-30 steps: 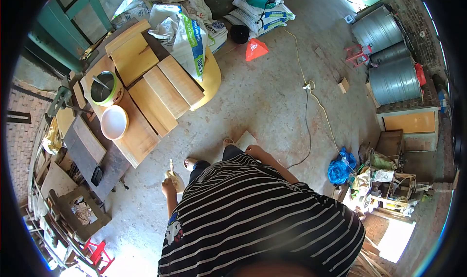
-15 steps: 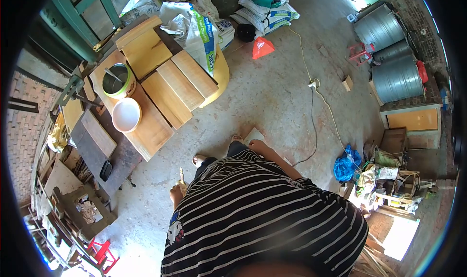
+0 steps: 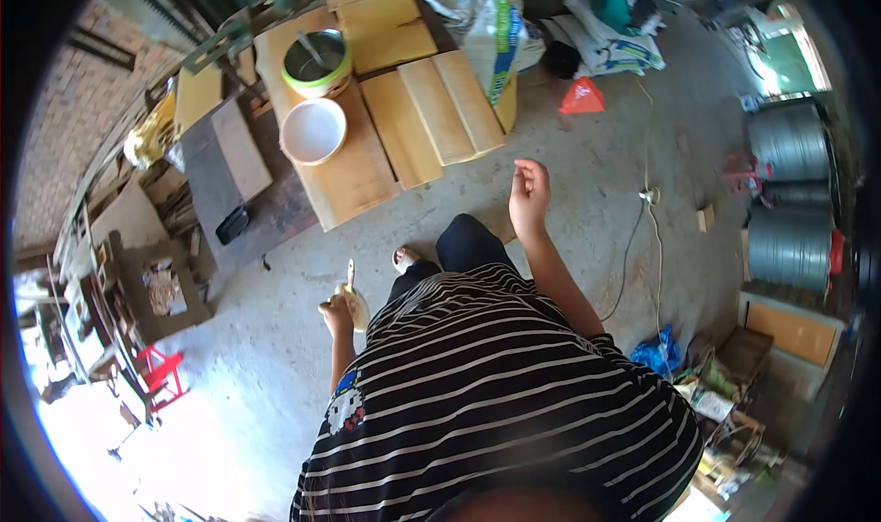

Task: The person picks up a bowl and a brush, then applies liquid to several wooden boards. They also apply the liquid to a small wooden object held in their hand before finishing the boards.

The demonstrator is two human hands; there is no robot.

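**Left hand grips a slim tool, right hand raised and bare**

The concrete floor [image 3: 569, 155] fills most of the head view. The person stands on it in a striped shirt [image 3: 496, 394].

Up and to the left is a low desk [image 3: 266, 201], cluttered and dark. It carries a spread of pale wooden boards [image 3: 404, 127] laid side by side. At the right edge of the view stand grey metal drums [image 3: 789, 141], well apart from the person. A printed sack [image 3: 482, 17] leans at the far end of the boards.

On the boards sits a green-rimmed tin [image 3: 317, 61] with a stick resting in it. A white bowl [image 3: 313, 130] stands just beside it, nearer the person.

The right hand [image 3: 530, 192] is lifted in front of the body, over bare floor and near the closest corner of the boards. Its fingers [image 3: 523, 169] curl loosely inward and have hold of nothing.

The left hand [image 3: 338, 316] is low at the person's side, close to the shirt. Its fingers are closed around a pale-handled tool [image 3: 351, 283], which looks like a small brush. The thin end points up and away from the body, towards the desk, though well apart from it.
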